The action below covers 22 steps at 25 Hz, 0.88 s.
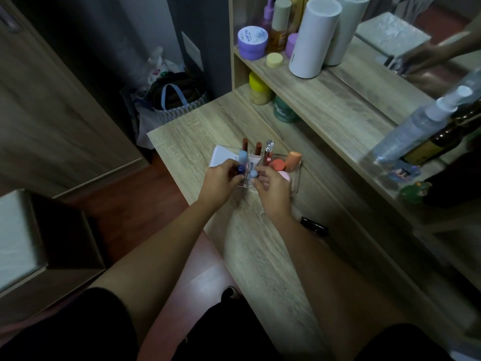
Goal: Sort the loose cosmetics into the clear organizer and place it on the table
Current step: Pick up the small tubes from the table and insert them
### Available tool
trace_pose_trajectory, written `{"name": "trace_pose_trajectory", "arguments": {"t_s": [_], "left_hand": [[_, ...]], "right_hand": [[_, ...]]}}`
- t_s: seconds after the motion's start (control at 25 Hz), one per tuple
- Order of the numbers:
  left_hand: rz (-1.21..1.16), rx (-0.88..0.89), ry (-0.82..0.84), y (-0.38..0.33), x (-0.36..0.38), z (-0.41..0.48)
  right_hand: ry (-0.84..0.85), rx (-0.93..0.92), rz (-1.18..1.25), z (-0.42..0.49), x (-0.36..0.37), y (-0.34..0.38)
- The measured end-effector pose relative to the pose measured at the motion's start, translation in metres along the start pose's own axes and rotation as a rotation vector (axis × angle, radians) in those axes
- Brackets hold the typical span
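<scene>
The clear organizer (pixel 296 175) stands on the wooden table (pixel 255 238), holding upright lip tubes (pixel 257 149), a white tube (pixel 253 162), an orange tube (pixel 293 160) and a coral round item (pixel 277 164). My left hand (pixel 221 181) is closed on a dark blue tube (pixel 240 170) at the organizer's front left. My right hand (pixel 273 194) pinches a light blue capped item (pixel 253 174) at the organizer's front edge. A white flat box (pixel 221 156) lies just left of the organizer.
A black tube (pixel 313 226) lies on the table right of my right forearm. Shelves behind hold jars, bottles and a white cylinder (pixel 312 37). A spray bottle (pixel 421 123) leans at right. A woven bag (pixel 174 105) sits on the floor beyond the table's far end.
</scene>
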<state>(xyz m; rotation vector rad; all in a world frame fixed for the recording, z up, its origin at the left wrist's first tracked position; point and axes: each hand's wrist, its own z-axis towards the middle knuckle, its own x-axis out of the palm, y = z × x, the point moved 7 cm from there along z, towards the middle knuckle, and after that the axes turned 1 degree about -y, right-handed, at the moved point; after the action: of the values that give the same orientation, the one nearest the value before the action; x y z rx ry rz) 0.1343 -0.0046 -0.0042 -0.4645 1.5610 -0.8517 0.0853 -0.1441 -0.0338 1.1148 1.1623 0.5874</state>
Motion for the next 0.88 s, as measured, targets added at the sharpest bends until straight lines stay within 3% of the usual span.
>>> {"name": "trace_pose_trajectory", "arguments": {"t_s": [0.36,0.64,0.76,0.88], "left_hand": [[0.066,-0.021,0.032,0.005,0.006,-0.003],[0.027,-0.020,-0.122,0.006,0.009,-0.034],[0.094,0.068,-0.046,0.004,0.027,-0.053],[0.226,0.202,0.162,0.002,0.049,-0.068]], "right_hand": [[0.043,0.020,-0.042,-0.001,-0.004,0.001],[0.128,0.004,-0.438,-0.027,-0.035,0.006],[0.187,0.019,-0.643,-0.045,-0.051,0.002],[0.259,0.113,-0.830,-0.058,-0.066,-0.016]]}}
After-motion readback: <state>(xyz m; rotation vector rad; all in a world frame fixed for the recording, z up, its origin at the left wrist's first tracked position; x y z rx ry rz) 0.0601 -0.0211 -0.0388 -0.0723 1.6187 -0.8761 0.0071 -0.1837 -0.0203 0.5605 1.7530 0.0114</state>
